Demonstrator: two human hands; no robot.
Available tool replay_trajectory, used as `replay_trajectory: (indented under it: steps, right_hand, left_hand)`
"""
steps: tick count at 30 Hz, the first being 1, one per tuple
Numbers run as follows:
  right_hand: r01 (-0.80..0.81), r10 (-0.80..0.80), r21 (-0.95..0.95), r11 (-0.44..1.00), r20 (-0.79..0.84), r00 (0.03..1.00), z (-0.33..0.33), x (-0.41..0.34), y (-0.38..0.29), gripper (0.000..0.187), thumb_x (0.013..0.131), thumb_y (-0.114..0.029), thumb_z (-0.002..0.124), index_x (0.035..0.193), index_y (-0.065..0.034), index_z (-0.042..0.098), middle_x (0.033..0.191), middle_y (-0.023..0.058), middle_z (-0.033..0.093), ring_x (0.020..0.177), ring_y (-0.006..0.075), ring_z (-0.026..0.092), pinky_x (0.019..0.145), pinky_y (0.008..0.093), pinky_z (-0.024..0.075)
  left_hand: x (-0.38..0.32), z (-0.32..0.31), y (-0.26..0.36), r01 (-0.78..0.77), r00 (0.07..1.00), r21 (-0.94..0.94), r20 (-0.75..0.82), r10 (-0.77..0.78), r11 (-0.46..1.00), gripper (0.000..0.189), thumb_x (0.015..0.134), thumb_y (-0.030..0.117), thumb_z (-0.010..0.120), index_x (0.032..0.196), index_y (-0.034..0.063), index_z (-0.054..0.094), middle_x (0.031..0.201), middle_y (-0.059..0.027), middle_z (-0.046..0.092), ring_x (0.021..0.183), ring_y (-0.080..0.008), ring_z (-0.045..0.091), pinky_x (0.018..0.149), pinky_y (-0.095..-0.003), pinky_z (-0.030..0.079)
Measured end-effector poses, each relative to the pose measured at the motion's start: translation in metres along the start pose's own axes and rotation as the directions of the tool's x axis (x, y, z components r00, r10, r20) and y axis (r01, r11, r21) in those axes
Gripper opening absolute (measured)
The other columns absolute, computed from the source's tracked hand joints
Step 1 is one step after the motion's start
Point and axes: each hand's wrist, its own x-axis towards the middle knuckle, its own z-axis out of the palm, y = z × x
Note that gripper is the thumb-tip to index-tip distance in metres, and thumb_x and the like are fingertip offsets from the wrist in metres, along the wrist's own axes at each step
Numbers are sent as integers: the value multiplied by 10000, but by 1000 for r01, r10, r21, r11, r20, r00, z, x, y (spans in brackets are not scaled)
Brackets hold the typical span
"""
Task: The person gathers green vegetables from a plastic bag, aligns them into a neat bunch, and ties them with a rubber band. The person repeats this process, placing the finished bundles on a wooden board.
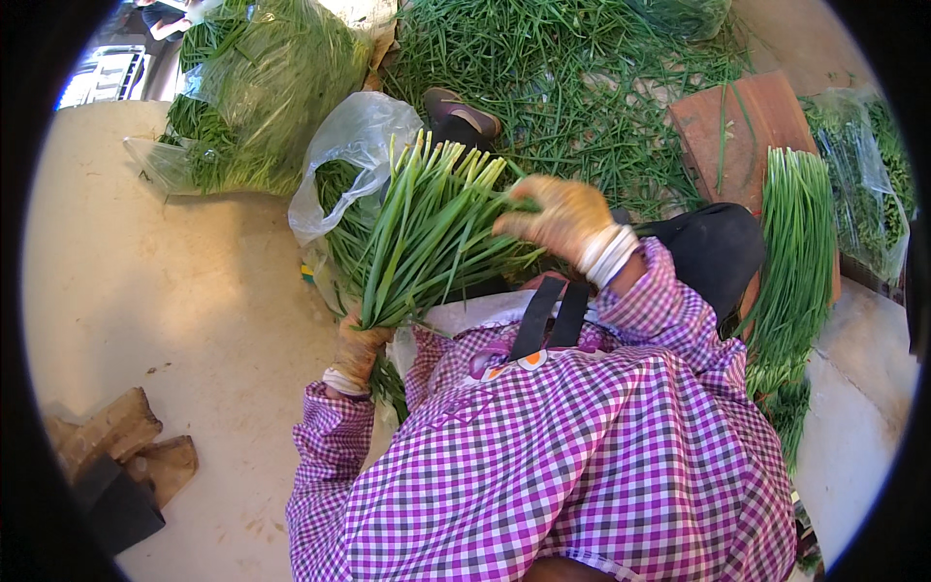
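My left hand (359, 351), in a stained glove, grips a fanned bunch of garlic chives (429, 233) near its leafy end. The bunch's pale cut stems point up and away from me. Beside its right edge is my right hand (564, 218), also gloved and blurred by motion. Its thumb and fingers reach toward the stems, with some green between them. Whether they pinch a leaf is unclear. Just behind the bunch, a clear plastic bag (342, 174) holds more green leaves.
Loose chive leaves (560, 94) cover the floor ahead, around a shoe (465, 113). A neat chive stack (793, 240) lies on a brown board (742, 131) at right. Bagged greens stand at far right (865, 182) and upper left (276, 94). Brown cardboard-like pieces (116, 429) lie lower left.
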Motion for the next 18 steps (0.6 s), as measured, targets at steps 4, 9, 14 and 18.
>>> replay_trajectory:
  steps: [4, 9, 14, 18]
  right_hand:
    - [16, -14, -249, 968, 11, 1000, 51, 6, 35, 327, 889, -371, 627, 1048, -89, 672, 919, 147, 695, 935, 314, 688, 801, 442, 537]
    - [-301, 388, 337, 892, -231, 892, 11, 21, 86, 312, 925, -373, 612, 1031, -95, 705, 986, 166, 706, 940, 312, 685, 850, 393, 529]
    - [166, -167, -30, 986, -35, 985, 18, 39, 34, 387, 869, -406, 643, 1055, -74, 710, 1137, 171, 664, 1057, 310, 635, 946, 394, 478]
    - [-55, 25, 177, 983, 167, 986, 61, 56, 59, 345, 845, -333, 656, 1024, -43, 707, 1008, 188, 686, 971, 327, 649, 882, 399, 499]
  left_hand:
    - [-4, 2, -10, 4, 1000, -16, -15, -4, 1000, 260, 741, 10, 709, 992, 35, 648, 690, -59, 637, 471, -143, 539, 411, -260, 431]
    - [-4, 1, -16, 49, 999, 11, -16, -49, 999, 300, 758, -37, 689, 1051, 26, 683, 818, -11, 656, 680, -126, 561, 615, -262, 447]
    - [-10, 10, -7, 20, 999, -10, -26, -21, 1000, 329, 776, -65, 657, 1090, 33, 674, 826, 6, 646, 693, -111, 543, 621, -249, 430]
    - [-1, 6, -18, -63, 998, -11, -25, 62, 998, 284, 776, 6, 689, 1055, 43, 655, 755, -22, 635, 573, -116, 541, 488, -240, 413]
